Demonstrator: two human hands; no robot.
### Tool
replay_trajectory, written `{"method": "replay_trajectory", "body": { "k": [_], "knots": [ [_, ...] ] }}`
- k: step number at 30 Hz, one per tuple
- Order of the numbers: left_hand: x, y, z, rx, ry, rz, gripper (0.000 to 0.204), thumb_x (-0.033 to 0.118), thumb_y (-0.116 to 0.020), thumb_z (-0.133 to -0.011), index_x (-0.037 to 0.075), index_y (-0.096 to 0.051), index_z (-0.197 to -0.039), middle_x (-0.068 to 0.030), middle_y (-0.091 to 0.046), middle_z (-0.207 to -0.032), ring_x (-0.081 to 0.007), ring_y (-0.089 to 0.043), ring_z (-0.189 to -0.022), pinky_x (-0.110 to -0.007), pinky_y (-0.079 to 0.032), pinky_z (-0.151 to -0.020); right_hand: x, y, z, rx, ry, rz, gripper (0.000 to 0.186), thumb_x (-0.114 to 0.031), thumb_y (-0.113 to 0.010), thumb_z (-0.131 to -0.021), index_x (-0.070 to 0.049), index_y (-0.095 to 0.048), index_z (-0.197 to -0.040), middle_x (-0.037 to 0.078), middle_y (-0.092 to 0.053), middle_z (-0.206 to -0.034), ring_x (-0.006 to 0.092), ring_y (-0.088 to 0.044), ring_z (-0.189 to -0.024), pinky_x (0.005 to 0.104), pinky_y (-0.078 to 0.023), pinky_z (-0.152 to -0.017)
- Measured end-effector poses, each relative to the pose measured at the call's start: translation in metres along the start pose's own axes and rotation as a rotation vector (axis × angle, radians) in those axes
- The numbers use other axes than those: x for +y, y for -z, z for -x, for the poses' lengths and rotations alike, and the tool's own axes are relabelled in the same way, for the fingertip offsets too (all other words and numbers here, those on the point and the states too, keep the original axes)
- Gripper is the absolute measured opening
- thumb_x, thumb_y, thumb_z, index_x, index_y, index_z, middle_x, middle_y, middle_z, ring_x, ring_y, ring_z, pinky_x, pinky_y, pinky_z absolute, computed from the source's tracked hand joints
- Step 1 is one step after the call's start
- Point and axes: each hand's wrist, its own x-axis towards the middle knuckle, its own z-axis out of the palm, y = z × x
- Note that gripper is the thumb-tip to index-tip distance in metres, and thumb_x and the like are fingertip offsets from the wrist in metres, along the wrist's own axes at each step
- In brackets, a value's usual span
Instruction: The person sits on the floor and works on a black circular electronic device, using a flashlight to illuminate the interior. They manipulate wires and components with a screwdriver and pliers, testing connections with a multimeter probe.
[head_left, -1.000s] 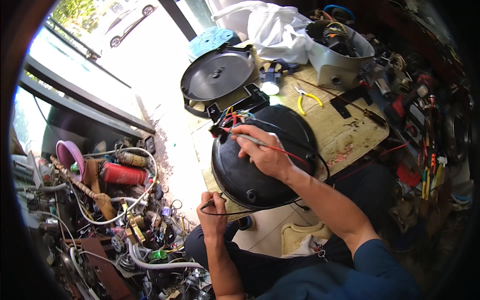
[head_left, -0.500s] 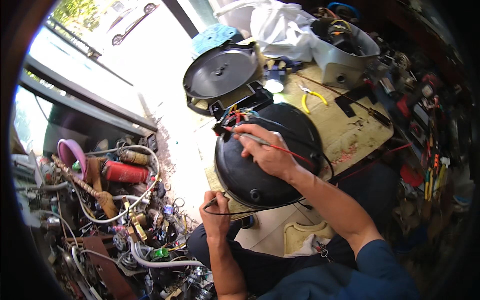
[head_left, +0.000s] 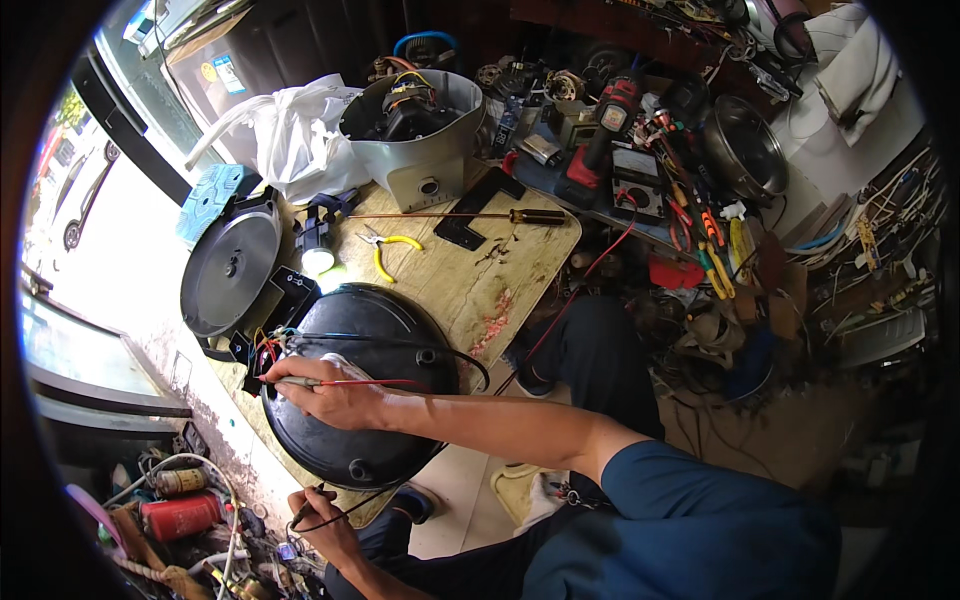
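The right hand (head_left: 335, 402) pinches a slim grey, red-tipped probe (head_left: 298, 381) pencil-style, probably for fine aim, near thin coloured wires (head_left: 268, 346) by the round black plastic shell (head_left: 388, 318) on the yellowish wooden counter (head_left: 440, 275); well apart, the left hand (head_left: 325, 524) grips a black probe (head_left: 320, 488).

Your right hand (head_left: 335, 398) and forearm hide part of the black round shell (head_left: 375, 318). Red probe (head_left: 298, 381): tip too small to tell whether it touches the wires (head_left: 268, 347). Your left hand (head_left: 322, 522) covers much of the black probe. Meter (head_left: 637, 182) display: unreadable. Purple basin (head_left: 92, 514): cut off at left.
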Motion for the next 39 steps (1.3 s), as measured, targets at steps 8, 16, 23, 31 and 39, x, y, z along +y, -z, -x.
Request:
{"method": "replay_trajectory", "body": {
  "k": [8,16,23,31,39],
  "knots": [
    [0.006,0.004,-0.005,0.017,-0.059,0.002,0.027,0.019,-0.057,-0.109,-0.001,-0.059,-0.091,-0.0098,-0.069,-0.074,-0.0176,-0.063,-0.066,-0.035,-0.051,-0.064,-0.006,0.002,-0.001,-0.093,-0.157,-0.094,0.029,-0.014,-0.061,-0.108,-0.004,-0.068,-0.134,0.006,-0.075,-0.117,0.0092,-0.068,-0.08,0.0262,-0.056,-0.072],
    [-0.005,0.003,0.001,0.084,-0.164,0.009,0.022,0.014,-0.059,-0.107,-0.002,-0.059,-0.091,-0.0143,-0.067,-0.069,-0.0233,-0.065,-0.06,-0.037,-0.052,-0.06,-0.034,0.003,-0.005,-0.143,-0.377,-0.171,0.036,-0.015,-0.058,-0.107,-0.007,-0.064,-0.142,0.004,-0.075,-0.12,0.007,-0.068,-0.082,0.0237,-0.054,-0.07],
    [-0.005,-0.001,-0.001,0.091,-0.182,0.0,0.02,0.012,-0.061,-0.105,-0.002,-0.059,-0.091,-0.0169,-0.065,-0.07,-0.025,-0.064,-0.06,-0.039,-0.052,-0.06,-0.031,0.008,-0.008,-0.183,-0.362,-0.164,0.037,-0.015,-0.058,-0.108,-0.007,-0.064,-0.143,0.005,-0.075,-0.12,0.0075,-0.068,-0.084,0.0251,-0.055,-0.076],
    [-0.001,-0.001,-0.001,0.086,-0.179,0.011,0.021,0.013,-0.06,-0.106,-0.002,-0.059,-0.092,-0.0162,-0.066,-0.07,-0.0245,-0.065,-0.061,-0.038,-0.052,-0.061,-0.029,0.008,-0.009,-0.195,-0.362,-0.155,0.037,-0.015,-0.058,-0.108,-0.006,-0.064,-0.144,0.006,-0.074,-0.12,0.0079,-0.066,-0.083,0.0258,-0.055,-0.08],
    [-0.004,0.002,0.001,0.087,-0.174,0.02,0.022,0.014,-0.059,-0.106,-0.002,-0.06,-0.092,-0.0161,-0.067,-0.07,-0.0251,-0.066,-0.061,-0.038,-0.053,-0.062,-0.033,0.004,-0.008,-0.167,-0.395,-0.181,0.037,-0.015,-0.058,-0.109,-0.006,-0.063,-0.144,0.005,-0.074,-0.121,0.0075,-0.066,-0.082,0.0254,-0.055,-0.079]
  ]
}}
